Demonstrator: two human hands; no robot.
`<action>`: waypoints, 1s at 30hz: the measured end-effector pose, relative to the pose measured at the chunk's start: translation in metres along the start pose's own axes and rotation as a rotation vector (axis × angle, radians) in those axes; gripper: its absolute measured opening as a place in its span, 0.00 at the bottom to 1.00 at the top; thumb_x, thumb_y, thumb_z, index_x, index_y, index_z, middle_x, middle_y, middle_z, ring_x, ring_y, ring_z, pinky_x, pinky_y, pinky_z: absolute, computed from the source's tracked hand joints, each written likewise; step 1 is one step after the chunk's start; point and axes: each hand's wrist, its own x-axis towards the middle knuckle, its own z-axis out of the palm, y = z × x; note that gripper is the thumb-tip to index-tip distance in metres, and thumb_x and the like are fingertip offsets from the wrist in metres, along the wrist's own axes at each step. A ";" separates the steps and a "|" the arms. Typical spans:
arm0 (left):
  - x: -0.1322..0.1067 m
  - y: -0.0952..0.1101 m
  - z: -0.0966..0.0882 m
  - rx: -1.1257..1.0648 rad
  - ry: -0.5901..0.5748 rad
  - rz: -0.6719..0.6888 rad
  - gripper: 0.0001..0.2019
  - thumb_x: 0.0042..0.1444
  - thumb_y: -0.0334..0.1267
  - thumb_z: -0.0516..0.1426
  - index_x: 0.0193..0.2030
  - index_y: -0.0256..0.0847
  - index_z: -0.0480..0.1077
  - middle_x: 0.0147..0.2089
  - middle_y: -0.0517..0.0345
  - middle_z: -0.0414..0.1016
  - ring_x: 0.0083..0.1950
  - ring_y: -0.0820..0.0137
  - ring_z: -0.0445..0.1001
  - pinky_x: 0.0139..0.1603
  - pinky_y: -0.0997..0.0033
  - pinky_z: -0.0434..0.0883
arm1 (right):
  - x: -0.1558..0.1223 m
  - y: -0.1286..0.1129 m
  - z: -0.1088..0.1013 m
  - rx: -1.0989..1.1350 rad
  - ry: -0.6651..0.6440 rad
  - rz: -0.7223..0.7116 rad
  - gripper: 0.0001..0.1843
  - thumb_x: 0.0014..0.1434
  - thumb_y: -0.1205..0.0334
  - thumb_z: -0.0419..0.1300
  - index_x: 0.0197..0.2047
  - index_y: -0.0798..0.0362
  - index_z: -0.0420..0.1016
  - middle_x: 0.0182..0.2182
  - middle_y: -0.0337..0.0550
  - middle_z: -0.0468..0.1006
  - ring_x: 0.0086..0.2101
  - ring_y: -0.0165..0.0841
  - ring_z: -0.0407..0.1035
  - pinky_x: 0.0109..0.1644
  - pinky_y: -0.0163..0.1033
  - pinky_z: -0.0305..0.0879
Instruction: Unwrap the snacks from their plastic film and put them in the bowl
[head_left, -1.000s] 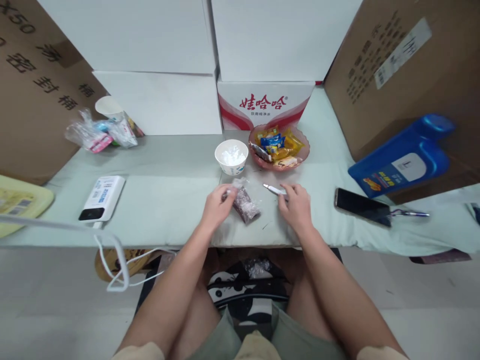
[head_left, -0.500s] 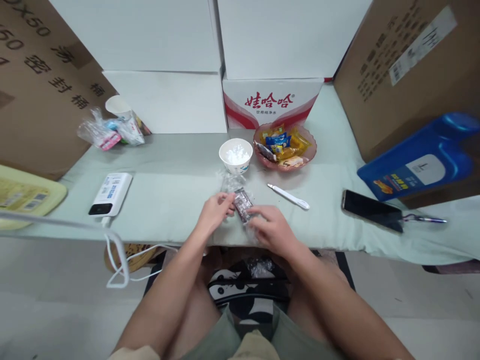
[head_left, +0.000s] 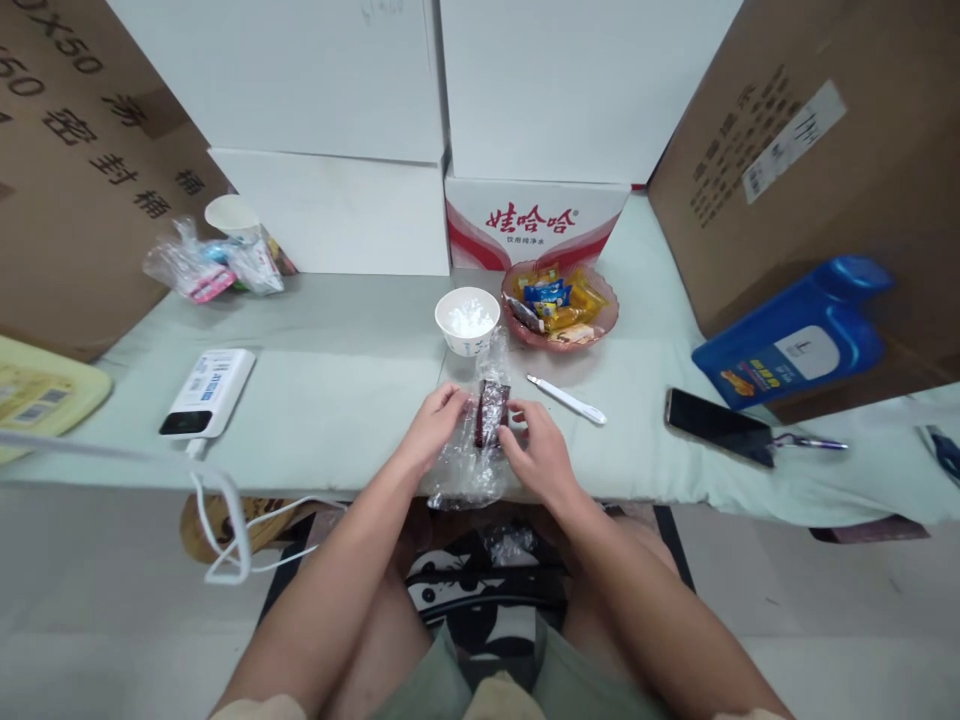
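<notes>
A dark reddish-brown flat block (head_left: 491, 412) lies between my hands in crinkled clear plastic wrap (head_left: 466, 474). The wrap spreads below it to the table's front edge and above it towards the white paper bowl. At the left side of the wrap, the thumb and fingers of my left hand (head_left: 433, 428) pinch the film. My right hand (head_left: 538, 447) has its thumb and curled fingers on the block's right edge. White pieces fill the paper bowl (head_left: 468, 318) just beyond. A white slim-handled tool (head_left: 566, 399) with a metal tip rests to the right of my right hand.
Wrapped snacks fill a pink glass bowl (head_left: 611, 322). To the right are a phone (head_left: 716, 426), a pen (head_left: 814, 443) and a blue bottle (head_left: 795, 335). A cabled power bank (head_left: 214, 390) and a yellow bottle (head_left: 52, 395) lie left. Cardboard boxes (head_left: 765, 150) wall the sides.
The block has turned from a slant to nearly straight away from me. Its wrap now spreads wider towards the table's front edge. The whole view has shifted slightly.
</notes>
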 end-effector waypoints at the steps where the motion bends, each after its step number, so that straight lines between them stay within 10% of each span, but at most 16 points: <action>1: -0.002 0.002 0.002 -0.119 -0.019 -0.055 0.13 0.54 0.46 0.62 0.31 0.40 0.67 0.33 0.61 0.73 0.35 0.72 0.72 0.40 0.72 0.69 | 0.002 0.003 0.001 0.026 -0.023 0.093 0.21 0.60 0.55 0.59 0.55 0.52 0.70 0.49 0.53 0.77 0.46 0.42 0.74 0.50 0.49 0.71; 7: -0.009 0.010 0.011 -0.556 -0.159 -0.186 0.23 0.44 0.52 0.70 0.35 0.42 0.64 0.38 0.57 0.76 0.45 0.63 0.78 0.44 0.62 0.76 | 0.009 0.013 0.010 0.476 -0.060 0.359 0.38 0.49 0.51 0.69 0.61 0.50 0.62 0.53 0.49 0.77 0.49 0.43 0.74 0.58 0.52 0.68; 12: -0.004 0.004 0.016 -0.306 -0.087 -0.032 0.26 0.33 0.45 0.75 0.38 0.40 0.71 0.37 0.60 0.78 0.40 0.69 0.76 0.47 0.69 0.72 | 0.018 0.014 0.014 0.778 0.042 0.435 0.34 0.44 0.54 0.71 0.52 0.48 0.63 0.48 0.46 0.78 0.48 0.41 0.74 0.57 0.49 0.68; 16: -0.001 0.001 0.019 -0.124 -0.065 -0.069 0.18 0.40 0.45 0.72 0.34 0.36 0.76 0.33 0.58 0.78 0.38 0.69 0.76 0.45 0.71 0.72 | 0.023 0.015 0.013 0.766 0.082 0.482 0.29 0.44 0.57 0.69 0.49 0.48 0.66 0.41 0.41 0.79 0.42 0.38 0.74 0.54 0.48 0.69; 24: -0.015 0.020 0.017 -0.637 -0.198 -0.208 0.05 0.56 0.35 0.64 0.37 0.37 0.74 0.44 0.51 0.82 0.45 0.68 0.81 0.45 0.73 0.78 | 0.019 0.010 0.008 1.033 0.031 0.597 0.28 0.41 0.58 0.74 0.45 0.49 0.70 0.35 0.35 0.80 0.33 0.31 0.74 0.39 0.37 0.73; 30: -0.013 0.036 -0.016 -0.737 -0.008 -0.133 0.09 0.62 0.39 0.57 0.31 0.43 0.72 0.41 0.59 0.82 0.44 0.72 0.81 0.33 0.81 0.76 | 0.023 0.008 -0.002 1.244 -0.041 0.750 0.26 0.43 0.54 0.72 0.44 0.48 0.68 0.34 0.41 0.83 0.34 0.38 0.78 0.40 0.46 0.77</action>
